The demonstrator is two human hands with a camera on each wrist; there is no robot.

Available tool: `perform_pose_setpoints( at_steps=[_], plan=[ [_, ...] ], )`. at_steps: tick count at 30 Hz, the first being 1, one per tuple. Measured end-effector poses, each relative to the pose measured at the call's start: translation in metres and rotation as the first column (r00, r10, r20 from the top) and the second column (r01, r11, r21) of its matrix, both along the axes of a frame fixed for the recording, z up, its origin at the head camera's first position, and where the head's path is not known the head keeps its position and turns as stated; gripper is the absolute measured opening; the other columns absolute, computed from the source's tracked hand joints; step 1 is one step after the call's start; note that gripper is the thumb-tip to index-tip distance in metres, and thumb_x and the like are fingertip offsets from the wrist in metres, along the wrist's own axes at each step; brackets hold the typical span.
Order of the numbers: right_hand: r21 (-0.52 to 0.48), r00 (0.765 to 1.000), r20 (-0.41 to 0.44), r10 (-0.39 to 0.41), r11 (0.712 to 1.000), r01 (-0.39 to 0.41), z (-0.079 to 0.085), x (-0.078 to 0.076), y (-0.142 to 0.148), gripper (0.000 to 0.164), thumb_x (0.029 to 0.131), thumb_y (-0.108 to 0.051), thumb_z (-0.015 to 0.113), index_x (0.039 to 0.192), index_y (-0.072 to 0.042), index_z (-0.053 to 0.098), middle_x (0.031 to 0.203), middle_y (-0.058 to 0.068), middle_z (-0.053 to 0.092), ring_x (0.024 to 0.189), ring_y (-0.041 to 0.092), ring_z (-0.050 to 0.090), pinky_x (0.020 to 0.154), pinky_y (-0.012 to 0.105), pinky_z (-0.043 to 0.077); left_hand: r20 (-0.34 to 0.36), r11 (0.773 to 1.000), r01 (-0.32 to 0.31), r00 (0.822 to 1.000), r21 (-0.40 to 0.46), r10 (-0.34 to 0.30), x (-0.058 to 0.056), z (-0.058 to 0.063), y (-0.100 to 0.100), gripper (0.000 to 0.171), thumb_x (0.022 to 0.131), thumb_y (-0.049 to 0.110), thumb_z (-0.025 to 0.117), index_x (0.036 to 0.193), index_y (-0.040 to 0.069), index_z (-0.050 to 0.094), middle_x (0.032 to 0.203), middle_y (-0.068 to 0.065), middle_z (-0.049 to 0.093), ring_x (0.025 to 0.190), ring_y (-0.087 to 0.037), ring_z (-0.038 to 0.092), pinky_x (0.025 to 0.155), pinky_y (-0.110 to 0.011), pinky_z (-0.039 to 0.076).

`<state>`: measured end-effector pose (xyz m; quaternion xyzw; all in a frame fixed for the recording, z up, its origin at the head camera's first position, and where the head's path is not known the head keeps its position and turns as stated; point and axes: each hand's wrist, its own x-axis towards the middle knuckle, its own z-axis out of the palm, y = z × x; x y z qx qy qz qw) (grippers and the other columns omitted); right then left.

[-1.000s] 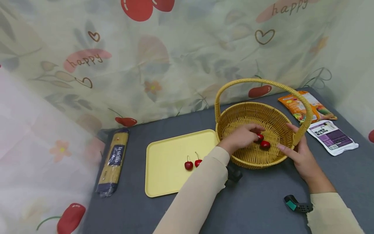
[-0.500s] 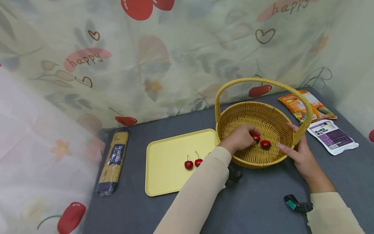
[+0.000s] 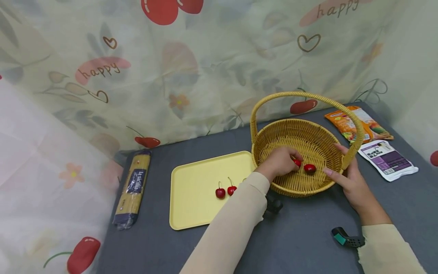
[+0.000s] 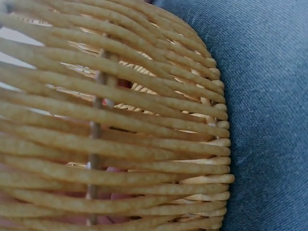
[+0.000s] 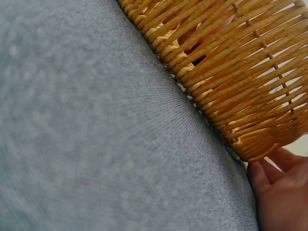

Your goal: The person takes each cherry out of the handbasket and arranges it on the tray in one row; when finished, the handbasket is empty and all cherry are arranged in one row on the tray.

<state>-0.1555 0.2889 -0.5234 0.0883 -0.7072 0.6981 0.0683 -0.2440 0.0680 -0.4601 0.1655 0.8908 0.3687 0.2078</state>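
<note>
My left hand [image 3: 280, 160] reaches down inside a round woven basket [image 3: 297, 127] with a tall arched handle. Its fingers pinch a red cherry [image 3: 297, 163], partly hidden by them. A second cherry [image 3: 310, 169] lies on the basket floor just to the right. My right hand [image 3: 351, 184] holds the basket's right side, thumb over the rim; in the right wrist view its fingertips touch the wicker at the base of the wall. Woven wall fills most of the left wrist view and largely hides the left hand. Two stemmed cherries [image 3: 220, 193] lie on a yellow tray [image 3: 191, 175].
The tray touches or nearly touches the basket's left side. A pasta packet [image 3: 131, 190] lies far left. An orange packet [image 3: 362, 123] and a white-and-purple pouch [image 3: 388, 160] lie right of the basket. My left sleeve [image 3: 232, 217] covers the tray's front right corner.
My left hand has moved slightly left inside the basket, with its fingers drawn in, and the cherry at its fingertips has shifted left, away from the second one. The right hand stays put.
</note>
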Motion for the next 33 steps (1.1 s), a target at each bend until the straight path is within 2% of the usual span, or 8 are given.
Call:
perform_pose_setpoints(
  at_steps=[2, 4, 7, 9, 14, 18, 24, 33],
  plan=[
    [0.003, 1.0, 0.005, -0.002, 1.0, 0.002, 0.0, -0.001, -0.001, 0.079, 0.107, 0.002, 0.06, 0.172, -0.02, 0.021, 0.167, 0.024, 0.021, 0.143, 0.024, 0.042, 0.101, 0.014, 0.042, -0.008, 1.0, 0.017, 1.0, -0.02, -0.018, 0.0, -0.001, 0.0, 0.017, 0.097, 0.01, 0.084, 0.111, 0.019, 0.082, 0.099, 0.011, 0.068, 0.093, -0.009, 0.06, 0.082, -0.023, 0.047],
    [0.001, 1.0, 0.011, -0.005, 1.0, 0.005, -0.001, -0.001, -0.001, 0.079, 0.107, 0.003, 0.06, 0.172, -0.021, 0.022, 0.167, 0.024, 0.022, 0.143, 0.024, 0.042, 0.101, 0.014, 0.043, 0.0, 1.0, 0.004, 1.0, -0.007, -0.004, -0.001, -0.001, 0.0, 0.017, 0.098, 0.011, 0.083, 0.113, 0.019, 0.081, 0.098, 0.01, 0.068, 0.092, -0.009, 0.06, 0.081, -0.024, 0.048],
    [0.005, 1.0, 0.015, -0.011, 1.0, 0.011, -0.001, -0.001, -0.001, 0.08, 0.107, 0.004, 0.06, 0.172, -0.021, 0.022, 0.167, 0.023, 0.021, 0.143, 0.023, 0.042, 0.101, 0.014, 0.042, 0.012, 0.996, -0.045, 0.999, 0.073, 0.044, -0.001, -0.001, -0.001, 0.02, 0.102, 0.011, 0.079, 0.121, 0.018, 0.08, 0.102, 0.009, 0.068, 0.093, -0.009, 0.062, 0.081, -0.025, 0.05],
    [0.003, 1.0, 0.013, -0.009, 1.0, 0.009, -0.002, -0.001, -0.001, 0.08, 0.107, 0.004, 0.06, 0.172, -0.02, 0.021, 0.167, 0.023, 0.021, 0.143, 0.023, 0.042, 0.101, 0.014, 0.042, 0.024, 0.986, -0.088, 0.996, 0.144, 0.085, 0.0, 0.001, -0.003, 0.023, 0.104, 0.012, 0.077, 0.126, 0.018, 0.08, 0.107, 0.009, 0.068, 0.095, -0.008, 0.06, 0.082, -0.026, 0.05],
    [-0.011, 1.0, 0.002, 0.003, 1.0, -0.003, -0.004, -0.001, -0.001, 0.08, 0.106, 0.005, 0.06, 0.172, -0.018, 0.021, 0.167, 0.024, 0.02, 0.143, 0.023, 0.042, 0.1, 0.014, 0.043, 0.044, 0.931, -0.163, 0.987, 0.326, 0.157, 0.002, 0.005, -0.008, 0.022, 0.103, 0.015, 0.079, 0.124, 0.018, 0.081, 0.111, 0.011, 0.066, 0.089, -0.012, 0.061, 0.074, -0.027, 0.052],
    [-0.024, 1.0, 0.002, 0.006, 1.0, -0.006, -0.004, -0.001, -0.001, 0.079, 0.107, 0.005, 0.06, 0.172, -0.018, 0.022, 0.167, 0.023, 0.021, 0.143, 0.024, 0.042, 0.101, 0.015, 0.043, -0.011, 0.883, -0.155, 0.984, 0.443, 0.178, 0.003, 0.006, -0.01, 0.019, 0.102, 0.016, 0.081, 0.121, 0.016, 0.082, 0.109, 0.012, 0.066, 0.083, -0.012, 0.062, 0.068, -0.025, 0.053],
    [-0.013, 1.0, 0.011, 0.004, 1.0, -0.004, -0.003, -0.001, 0.0, 0.079, 0.107, 0.003, 0.059, 0.172, -0.019, 0.021, 0.168, 0.023, 0.021, 0.143, 0.024, 0.041, 0.101, 0.014, 0.042, -0.066, 0.805, -0.14, 0.974, 0.576, 0.217, 0.005, 0.009, -0.014, 0.022, 0.101, 0.014, 0.082, 0.123, 0.017, 0.079, 0.108, 0.012, 0.068, 0.084, -0.012, 0.065, 0.07, -0.025, 0.055],
    [-0.041, 1.0, -0.022, 0.012, 0.999, -0.013, -0.003, -0.001, 0.002, 0.079, 0.106, 0.006, 0.059, 0.172, -0.017, 0.022, 0.165, 0.024, 0.024, 0.141, 0.024, 0.044, 0.1, 0.015, 0.044, -0.065, 0.753, -0.084, 0.984, 0.652, 0.166, 0.017, 0.023, -0.034, 0.027, 0.1, 0.017, 0.083, 0.127, 0.014, 0.08, 0.105, 0.008, 0.072, 0.085, -0.012, 0.068, 0.068, -0.024, 0.054]
  ],
)
